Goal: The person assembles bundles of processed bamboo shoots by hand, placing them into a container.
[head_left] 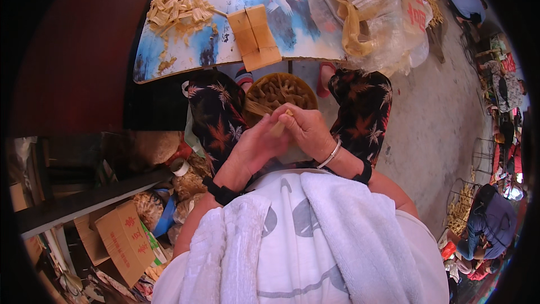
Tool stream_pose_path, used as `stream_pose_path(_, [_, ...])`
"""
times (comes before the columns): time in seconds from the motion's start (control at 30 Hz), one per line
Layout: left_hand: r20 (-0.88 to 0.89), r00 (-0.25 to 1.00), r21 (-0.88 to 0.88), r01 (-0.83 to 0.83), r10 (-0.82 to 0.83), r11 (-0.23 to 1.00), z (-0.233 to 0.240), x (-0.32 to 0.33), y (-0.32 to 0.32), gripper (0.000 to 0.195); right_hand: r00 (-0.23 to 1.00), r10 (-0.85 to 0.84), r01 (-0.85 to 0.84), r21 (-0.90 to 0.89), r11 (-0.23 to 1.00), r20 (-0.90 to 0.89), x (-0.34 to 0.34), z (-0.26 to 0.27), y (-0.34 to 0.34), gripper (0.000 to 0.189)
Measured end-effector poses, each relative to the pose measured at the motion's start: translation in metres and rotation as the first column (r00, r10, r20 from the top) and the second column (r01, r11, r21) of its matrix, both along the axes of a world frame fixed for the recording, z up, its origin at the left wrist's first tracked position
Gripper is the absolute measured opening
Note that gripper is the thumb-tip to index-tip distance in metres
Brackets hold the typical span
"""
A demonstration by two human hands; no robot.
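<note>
A pale yellow strip (277,129), which looks like tofu skin, is held in front of my lap. My right hand (311,130) pinches its upper end between thumb and bent fingers, and a silver bangle circles that wrist. Against the strip's lower end lies my left hand (262,140); its fingers are blurred, so their grip is unclear. Just beyond both hands, a yellow basin (313,89) stands on the floor between my legs. It holds many small rolled or knotted pieces (282,88), with longer flat strips (257,109) at its near left side.
A low painted table (198,52) bears a heap of short dry strips (179,8), a wooden block with a slit (254,36), and plastic bags (379,21) with long strips. Cardboard boxes (124,240) crowd the left. People (491,223) sit or bend at the far right.
</note>
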State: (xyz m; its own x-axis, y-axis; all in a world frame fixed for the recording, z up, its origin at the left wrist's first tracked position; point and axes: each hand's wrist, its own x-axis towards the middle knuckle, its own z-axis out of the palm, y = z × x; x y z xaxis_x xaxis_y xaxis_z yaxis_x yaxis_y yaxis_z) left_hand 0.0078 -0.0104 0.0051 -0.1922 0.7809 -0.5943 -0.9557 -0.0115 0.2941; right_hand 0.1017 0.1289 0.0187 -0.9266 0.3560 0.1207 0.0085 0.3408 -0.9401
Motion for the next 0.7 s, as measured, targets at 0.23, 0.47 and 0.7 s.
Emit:
stream_pose_path(0.23, [-0.748,0.569,-0.341,0.113,-0.342,0.933,-0.022,-0.001,0.005,0.027,0.974,-0.066,0.112,0.207,0.972,-0.219,0.004,-0.019,0.007,0.025])
stream_pose_path(0.47, [-0.758,-0.528,-0.328,-0.200,-0.384,0.923,0.007,-0.003,0.003,0.018,0.983,-0.085,0.129,-0.280,0.951,0.165,0.003,-0.030,0.004,0.021])
stream_pose_path(0.7, [-0.798,-0.520,-0.244,-0.184,-0.305,0.952,0.013,0.011,0.014,0.029,0.934,-0.317,0.343,-0.167,0.924,0.163,-0.006,-0.038,-0.003,0.014])
